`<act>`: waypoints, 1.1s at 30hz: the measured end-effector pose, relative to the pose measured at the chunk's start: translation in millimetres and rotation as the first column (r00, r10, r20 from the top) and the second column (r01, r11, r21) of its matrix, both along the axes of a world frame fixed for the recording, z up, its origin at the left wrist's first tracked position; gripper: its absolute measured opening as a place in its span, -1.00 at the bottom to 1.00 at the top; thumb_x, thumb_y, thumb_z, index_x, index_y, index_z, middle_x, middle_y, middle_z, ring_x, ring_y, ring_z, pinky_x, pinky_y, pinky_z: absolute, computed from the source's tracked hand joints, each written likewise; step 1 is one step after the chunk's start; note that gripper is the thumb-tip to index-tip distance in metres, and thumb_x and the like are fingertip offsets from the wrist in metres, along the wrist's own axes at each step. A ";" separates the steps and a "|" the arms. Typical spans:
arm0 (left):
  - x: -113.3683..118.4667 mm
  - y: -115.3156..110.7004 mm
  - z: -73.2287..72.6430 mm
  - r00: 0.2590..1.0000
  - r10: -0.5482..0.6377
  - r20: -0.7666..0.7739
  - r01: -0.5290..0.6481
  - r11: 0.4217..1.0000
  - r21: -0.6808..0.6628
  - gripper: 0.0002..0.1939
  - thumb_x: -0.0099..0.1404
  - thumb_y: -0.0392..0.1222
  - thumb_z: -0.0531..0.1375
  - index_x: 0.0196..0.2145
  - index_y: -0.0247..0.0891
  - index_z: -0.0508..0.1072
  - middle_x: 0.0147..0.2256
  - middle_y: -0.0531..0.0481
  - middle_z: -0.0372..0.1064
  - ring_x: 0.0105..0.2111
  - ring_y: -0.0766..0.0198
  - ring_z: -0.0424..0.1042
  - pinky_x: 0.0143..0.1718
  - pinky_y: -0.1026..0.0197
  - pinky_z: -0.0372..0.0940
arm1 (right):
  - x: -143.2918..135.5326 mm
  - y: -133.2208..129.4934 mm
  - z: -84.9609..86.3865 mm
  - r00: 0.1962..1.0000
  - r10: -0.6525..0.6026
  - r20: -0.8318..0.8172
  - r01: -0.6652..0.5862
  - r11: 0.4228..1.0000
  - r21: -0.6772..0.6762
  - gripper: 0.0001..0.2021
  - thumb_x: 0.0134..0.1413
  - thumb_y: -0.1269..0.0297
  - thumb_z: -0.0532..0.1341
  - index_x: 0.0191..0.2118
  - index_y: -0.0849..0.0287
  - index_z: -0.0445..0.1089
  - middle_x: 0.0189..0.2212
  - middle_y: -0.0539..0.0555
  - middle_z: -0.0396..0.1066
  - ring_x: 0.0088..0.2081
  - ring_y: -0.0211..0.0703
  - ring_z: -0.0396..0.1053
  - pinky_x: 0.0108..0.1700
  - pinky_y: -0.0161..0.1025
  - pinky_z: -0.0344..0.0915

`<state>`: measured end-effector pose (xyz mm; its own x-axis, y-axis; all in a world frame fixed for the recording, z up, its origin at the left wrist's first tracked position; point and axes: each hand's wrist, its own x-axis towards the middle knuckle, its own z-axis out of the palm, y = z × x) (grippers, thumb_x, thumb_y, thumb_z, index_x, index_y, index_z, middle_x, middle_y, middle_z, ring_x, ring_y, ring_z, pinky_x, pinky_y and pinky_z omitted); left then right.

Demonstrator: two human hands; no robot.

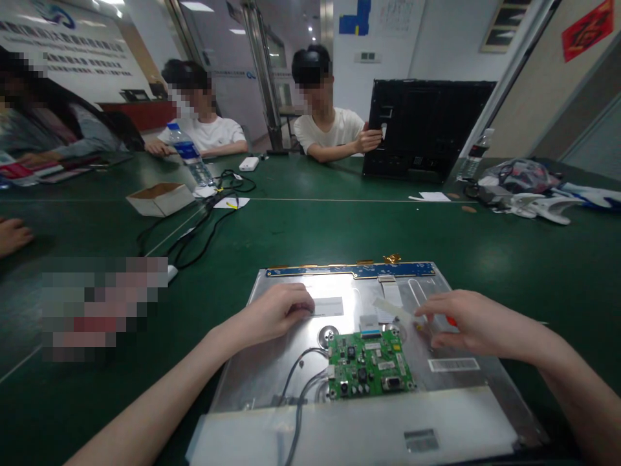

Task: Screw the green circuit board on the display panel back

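A silver metal display panel lies in front of me, its back facing up. Mounted on it is a green circuit board with cables on its left side. A blue board strip runs along the far edge, joined to a white ribbon cable. My left hand rests by a white label, fingers curled together, their tips partly hidden. My right hand has bent fingers around something small with an orange part; its kind is unclear. A pale tape strip reaches up to these fingertips.
Across the green table, a person holds a black monitor upright. Other people sit at the left. Black cables, an open box, a water bottle and a bagged pile lie further off.
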<state>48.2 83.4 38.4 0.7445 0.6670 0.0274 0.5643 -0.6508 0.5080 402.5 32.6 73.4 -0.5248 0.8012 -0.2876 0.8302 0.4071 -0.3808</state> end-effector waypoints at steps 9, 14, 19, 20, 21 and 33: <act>-3.7 -3.4 14.1 0.998 -0.035 -0.054 0.025 0.983 -0.181 -0.88 0.25 -0.27 0.15 -0.34 -0.27 0.49 -0.39 0.01 0.40 -0.43 0.30 0.33 -0.40 0.30 0.20 | -0.3 4.4 -11.1 0.999 -0.009 -0.051 0.002 0.989 -0.145 -0.52 -0.09 0.30 0.33 0.04 0.05 0.37 -0.20 0.05 0.44 -0.21 -0.04 0.37 -0.19 -0.08 0.29; -7.0 -6.2 24.2 0.996 -0.044 -0.079 0.015 0.943 -0.331 -0.90 0.23 -0.22 0.18 -0.37 -0.26 0.49 -0.40 0.03 0.40 -0.43 0.31 0.34 -0.43 0.32 0.20 | -4.6 10.8 -25.4 0.988 0.053 -0.148 -0.067 0.994 -0.091 -0.64 0.08 0.26 0.23 0.04 0.06 0.37 -0.32 0.02 0.41 -0.30 -0.15 0.35 -0.25 -0.16 0.25; -12.7 -4.8 24.8 0.988 -0.064 -0.142 0.002 0.916 -0.400 -0.90 0.22 -0.22 0.19 -0.36 -0.26 0.50 -0.39 0.02 0.40 -0.41 0.29 0.35 -0.43 0.31 0.20 | -14.4 12.5 -31.3 0.978 0.073 -0.196 -0.076 0.997 -0.007 -0.67 0.15 0.30 0.18 0.04 0.13 0.34 -0.34 0.02 0.40 -0.33 -0.20 0.33 -0.27 -0.21 0.22; -13.4 -4.7 24.6 0.987 -0.072 -0.142 0.009 0.913 -0.407 -0.90 0.22 -0.22 0.19 -0.36 -0.26 0.50 -0.39 0.02 0.41 -0.41 0.29 0.36 -0.43 0.31 0.21 | -16.2 12.3 -32.1 0.976 0.080 -0.202 -0.082 0.997 0.002 -0.72 0.16 0.32 0.17 0.00 0.14 0.37 -0.35 0.02 0.41 -0.33 -0.20 0.33 -0.27 -0.21 0.22; -13.8 -4.8 24.6 0.987 -0.081 -0.136 0.017 0.911 -0.413 -0.90 0.22 -0.23 0.19 -0.35 -0.27 0.50 -0.39 0.02 0.41 -0.41 0.29 0.36 -0.42 0.30 0.21 | -17.6 12.3 -32.9 0.975 0.088 -0.203 -0.088 0.996 0.009 -0.76 0.17 0.35 0.15 -0.05 0.16 0.39 -0.35 0.03 0.41 -0.33 -0.20 0.34 -0.27 -0.22 0.22; -3.4 -16.5 27.8 0.979 -0.174 -0.103 0.115 0.899 -0.423 -0.92 0.19 -0.32 0.21 -0.35 -0.27 0.52 -0.39 0.02 0.39 -0.45 0.33 0.32 -0.45 0.32 0.20 | -21.9 9.9 -34.8 0.987 0.072 -0.143 -0.060 0.994 0.090 -0.85 0.19 0.36 0.10 -0.25 0.20 0.43 -0.33 0.09 0.46 -0.32 -0.15 0.38 -0.28 -0.18 0.27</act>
